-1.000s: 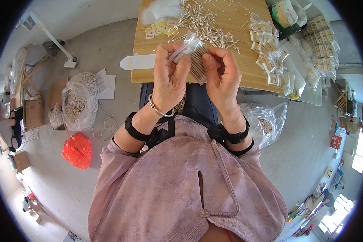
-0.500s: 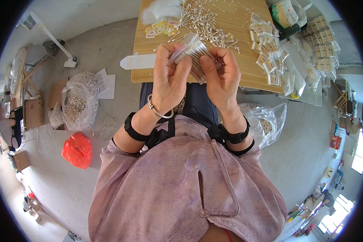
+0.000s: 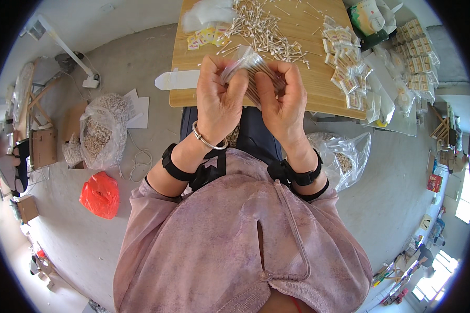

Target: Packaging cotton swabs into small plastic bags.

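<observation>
Between my two hands, just over the near edge of the wooden table (image 3: 318, 96), is a small clear plastic bag (image 3: 244, 58) full of cotton swabs (image 3: 254, 89). My left hand (image 3: 220, 101) is closed on the bag's left side, thumb pressed on its front. My right hand (image 3: 285, 104) grips the right side, its thumb lying over the swab sticks. The fingers behind the bag are partly hidden. Beyond my hands a loose heap of cotton swabs (image 3: 266, 31) spreads over the table, with yellow-and-white cards (image 3: 206, 36) to its left.
Filled packets (image 3: 344, 62) pile along the table's right side, and more packets (image 3: 415, 57) stand in rows beyond. A clear plastic pouch stack (image 3: 209, 14) lies far left on the table. On the floor sit a big bag of swabs (image 3: 102, 133) and a red plastic bag (image 3: 100, 195).
My right hand has shifted slightly left, its thumb now covering more of the swabs. The bag has tilted a little; both hands still hold it.
</observation>
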Available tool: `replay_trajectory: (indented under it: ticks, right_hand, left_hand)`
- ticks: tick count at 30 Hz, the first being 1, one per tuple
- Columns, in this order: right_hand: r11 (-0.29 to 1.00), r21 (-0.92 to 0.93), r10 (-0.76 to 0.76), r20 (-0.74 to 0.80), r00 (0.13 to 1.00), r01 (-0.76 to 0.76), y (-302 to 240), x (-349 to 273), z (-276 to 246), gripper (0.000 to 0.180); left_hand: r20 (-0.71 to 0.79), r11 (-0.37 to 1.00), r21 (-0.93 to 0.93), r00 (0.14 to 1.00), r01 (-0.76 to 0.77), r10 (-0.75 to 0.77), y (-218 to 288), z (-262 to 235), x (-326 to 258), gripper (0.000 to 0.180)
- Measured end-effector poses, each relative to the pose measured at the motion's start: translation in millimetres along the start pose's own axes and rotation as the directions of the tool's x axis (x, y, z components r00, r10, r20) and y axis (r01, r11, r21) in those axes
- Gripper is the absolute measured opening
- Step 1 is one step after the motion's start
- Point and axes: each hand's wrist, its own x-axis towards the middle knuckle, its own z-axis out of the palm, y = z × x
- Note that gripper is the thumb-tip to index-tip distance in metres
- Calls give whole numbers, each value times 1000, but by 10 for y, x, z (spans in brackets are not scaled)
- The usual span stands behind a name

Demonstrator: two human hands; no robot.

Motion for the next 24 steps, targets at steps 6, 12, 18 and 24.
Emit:
replay_trajectory:
  ticks: [6, 12, 18, 24]
  right_hand:
    - [1000, -20, 5, -100, 995, -7, 14, -11, 37, 17]
    - [999, -4, -33, -112, 993, 33, 4, 15, 43, 18]
    - [1000, -21, -20, -121, 992, 18, 43, 13, 79, 17]
    - [998, -3, -62, -41, 997, 62, 46, 55, 57, 19]
  left_hand:
    - [14, 956, -292, 999, 32, -29, 83, 150, -10, 20]
    - [103, 992, -115, 993, -46, 58, -21, -1, 59, 25]
    - [166, 993, -108, 984, -52, 70, -127, -83, 116, 23]
    - [128, 930, -314, 979, 191, -158, -16, -119, 123, 15]
